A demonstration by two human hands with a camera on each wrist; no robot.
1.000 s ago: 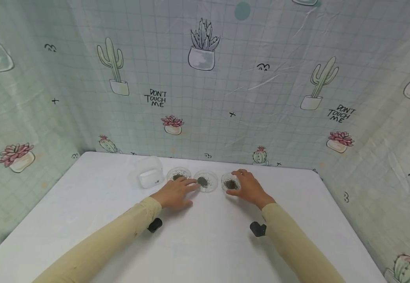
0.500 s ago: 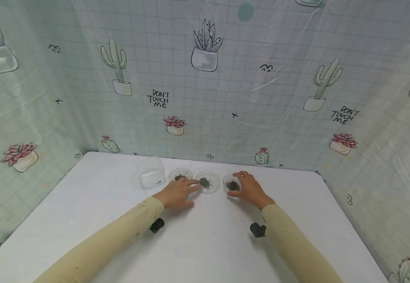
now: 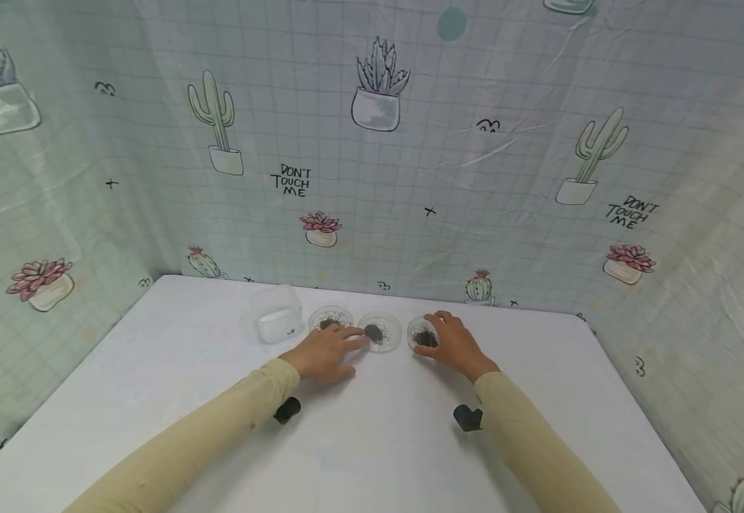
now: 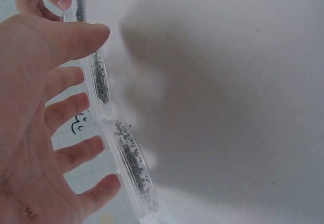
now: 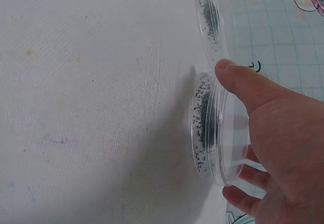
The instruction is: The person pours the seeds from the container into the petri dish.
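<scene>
Three clear round petri dishes stand in a row on the white table, each with dark granules inside. My right hand (image 3: 454,343) holds the right petri dish (image 5: 218,127) by its rim, thumb on one side and fingers on the other. My left hand (image 3: 325,354) spreads its fingers over the left petri dish (image 3: 330,312) and reaches the edge of the middle petri dish (image 3: 386,332). In the left wrist view the fingertips (image 4: 109,184) lie right at the dish sides, thumb held apart. The left petri dish is partly hidden by the hand.
A clear plastic container (image 3: 280,313) with a white label-like patch stands left of the dishes. Behind the table (image 3: 372,442) hangs a cactus-print cloth (image 3: 346,171), which also covers both sides. Black wrist cameras show under both sleeves.
The head view has shifted slightly, so the scene sits a little further right and lower. Both hands keep almost the same pose at the dishes.
</scene>
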